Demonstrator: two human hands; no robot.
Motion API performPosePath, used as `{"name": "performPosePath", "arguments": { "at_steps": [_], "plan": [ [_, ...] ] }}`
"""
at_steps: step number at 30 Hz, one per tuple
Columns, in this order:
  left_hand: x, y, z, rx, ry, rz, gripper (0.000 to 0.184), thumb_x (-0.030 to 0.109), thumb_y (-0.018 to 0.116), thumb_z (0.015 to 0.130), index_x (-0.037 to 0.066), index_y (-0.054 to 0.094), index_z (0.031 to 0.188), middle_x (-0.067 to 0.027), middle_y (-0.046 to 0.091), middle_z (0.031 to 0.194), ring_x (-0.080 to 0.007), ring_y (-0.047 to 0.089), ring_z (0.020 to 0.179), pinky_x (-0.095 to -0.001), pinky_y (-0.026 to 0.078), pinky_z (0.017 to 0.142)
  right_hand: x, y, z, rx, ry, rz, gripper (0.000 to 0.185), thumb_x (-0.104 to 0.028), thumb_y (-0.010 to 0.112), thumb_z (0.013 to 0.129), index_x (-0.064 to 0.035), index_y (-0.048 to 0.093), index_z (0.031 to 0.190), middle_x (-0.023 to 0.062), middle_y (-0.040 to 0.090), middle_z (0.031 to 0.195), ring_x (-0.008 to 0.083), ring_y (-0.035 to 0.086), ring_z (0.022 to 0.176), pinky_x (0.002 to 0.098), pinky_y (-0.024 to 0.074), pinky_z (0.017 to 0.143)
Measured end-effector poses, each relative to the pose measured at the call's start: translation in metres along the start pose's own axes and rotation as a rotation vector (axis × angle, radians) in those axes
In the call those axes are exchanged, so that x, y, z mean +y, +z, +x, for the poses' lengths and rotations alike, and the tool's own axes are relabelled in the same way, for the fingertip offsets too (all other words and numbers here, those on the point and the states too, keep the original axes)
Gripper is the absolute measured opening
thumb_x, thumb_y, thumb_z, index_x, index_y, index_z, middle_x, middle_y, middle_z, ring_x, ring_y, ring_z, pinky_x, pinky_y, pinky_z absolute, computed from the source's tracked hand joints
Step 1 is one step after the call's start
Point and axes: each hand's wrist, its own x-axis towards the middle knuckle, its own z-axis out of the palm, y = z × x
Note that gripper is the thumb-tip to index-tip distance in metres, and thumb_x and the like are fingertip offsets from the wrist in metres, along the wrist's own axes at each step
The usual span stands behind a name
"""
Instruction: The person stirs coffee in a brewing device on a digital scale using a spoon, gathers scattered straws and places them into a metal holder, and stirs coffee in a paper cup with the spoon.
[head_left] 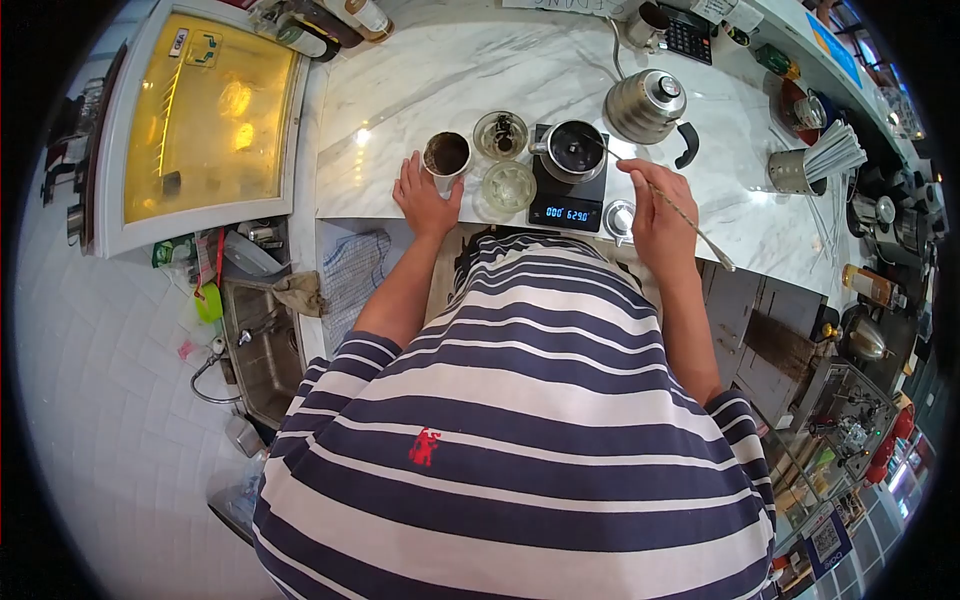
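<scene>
My left hand (430, 207) is closed round a white cup (441, 181) with dark brown contents, near the counter's front edge. In my right hand (662, 218) is a long bar spoon with a twisted stem (711, 246). Its far end reaches into a metal pitcher (574, 179) of dark liquid, and the tip is hard to make out. The pitcher stands on a black digital scale (543, 199) with a lit display. Between the cup and the scale are a glass with dark bits (480, 136) and a clear glass (509, 188).
A steel gooseneck kettle (640, 112) with a black handle stands behind my right hand. Right of the scale sits a small silver object (620, 219). A holder of white sticks (795, 172) is farther right. A yellow-lit glass-door cabinet (210, 120) and a sink (265, 345) are left.
</scene>
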Motion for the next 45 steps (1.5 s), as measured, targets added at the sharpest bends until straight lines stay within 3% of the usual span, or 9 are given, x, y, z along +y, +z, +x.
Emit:
{"name": "performPosePath", "arguments": {
  "at_steps": [5, 12, 22, 25, 26, 32, 39, 45],
  "plan": [
    [0.0, -0.001, -0.001, 0.007, 0.005, -0.024, 0.07, 0.048, 0.074, 0.088, -0.004, 0.064, 0.133, -0.0134, 0.044, 0.163, -0.0342, 0.035, 0.153, -0.0527, 0.023, 0.123, -0.003, -0.006, -0.007, -0.032, -0.02, -0.017, 0.015, -0.008, 0.062, 0.105, -0.0083, 0.074, 0.113, 0.0097, 0.076, 0.109, 0.0317, 0.068, 0.101, 0.0409, 0.0528, 0.091],
    [-0.001, 0.001, -0.001, 0.008, 0.0, 0.001, 0.068, 0.048, 0.074, 0.088, -0.004, 0.065, 0.131, -0.013, 0.044, 0.162, -0.0337, 0.035, 0.153, -0.0531, 0.023, 0.123, -0.001, -0.002, -0.001, -0.01, 0.044, -0.014, 0.016, -0.008, 0.061, 0.105, -0.0084, 0.074, 0.114, 0.0092, 0.076, 0.109, 0.0312, 0.068, 0.101, 0.0406, 0.0529, 0.091],
    [0.0, -0.002, 0.0, 0.004, 0.002, -0.019, 0.07, 0.048, 0.075, 0.087, -0.003, 0.063, 0.133, -0.0136, 0.044, 0.162, -0.0343, 0.035, 0.153, -0.0534, 0.023, 0.123, -0.003, 0.003, 0.0, -0.033, -0.031, -0.01, 0.015, -0.008, 0.062, 0.104, -0.008, 0.074, 0.114, 0.0099, 0.077, 0.107, 0.0312, 0.069, 0.101, 0.0401, 0.0521, 0.09],
    [0.0, -0.001, 0.0, 0.015, 0.002, -0.033, 0.071, 0.047, 0.075, 0.086, -0.003, 0.063, 0.134, -0.0134, 0.044, 0.162, -0.0345, 0.035, 0.153, -0.0536, 0.023, 0.122, -0.003, -0.005, 0.0, -0.029, 0.049, -0.022, 0.016, -0.008, 0.062, 0.105, -0.0086, 0.075, 0.114, 0.0098, 0.076, 0.107, 0.031, 0.069, 0.101, 0.0403, 0.052, 0.09],
    [0.0, 0.0, 0.0, 0.015, 0.001, -0.03, 0.071, 0.047, 0.075, 0.086, -0.003, 0.063, 0.134, -0.0134, 0.044, 0.162, -0.0345, 0.035, 0.153, -0.0537, 0.023, 0.122, -0.004, -0.008, 0.0, -0.027, 0.045, -0.013, 0.013, -0.009, 0.063, 0.103, -0.007, 0.073, 0.112, 0.0097, 0.075, 0.101, 0.0317, 0.07, 0.1, 0.0429, 0.0496, 0.09],
    [-0.001, 0.0, -0.001, -0.005, -0.007, -0.03, 0.072, 0.048, 0.075, 0.086, -0.002, 0.062, 0.137, -0.0132, 0.044, 0.162, -0.0345, 0.034, 0.154, -0.0536, 0.023, 0.123, -0.007, -0.002, 0.0, -0.052, -0.069, 0.003, 0.016, -0.009, 0.061, 0.105, -0.0074, 0.074, 0.115, 0.0107, 0.076, 0.106, 0.0318, 0.069, 0.1, 0.0417, 0.0516, 0.089],
    [-0.002, 0.001, -0.001, 0.001, -0.004, -0.039, 0.072, 0.051, 0.073, 0.088, -0.002, 0.063, 0.136, -0.0132, 0.042, 0.164, -0.0341, 0.033, 0.155, -0.0531, 0.022, 0.123, -0.001, -0.008, 0.002, -0.036, 0.037, -0.034, 0.015, -0.01, 0.062, 0.105, -0.0074, 0.075, 0.113, 0.0107, 0.077, 0.106, 0.032, 0.068, 0.098, 0.0414, 0.0526, 0.088],
    [-0.002, 0.0, -0.001, -0.021, -0.013, -0.027, 0.072, 0.049, 0.073, 0.088, -0.002, 0.063, 0.137, -0.0131, 0.043, 0.164, -0.0342, 0.033, 0.155, -0.0531, 0.021, 0.124, -0.007, 0.001, 0.002, -0.023, -0.019, -0.006, 0.015, -0.01, 0.061, 0.106, -0.0071, 0.075, 0.111, 0.0099, 0.077, 0.107, 0.0316, 0.068, 0.098, 0.0404, 0.0529, 0.088]
  ]
}}
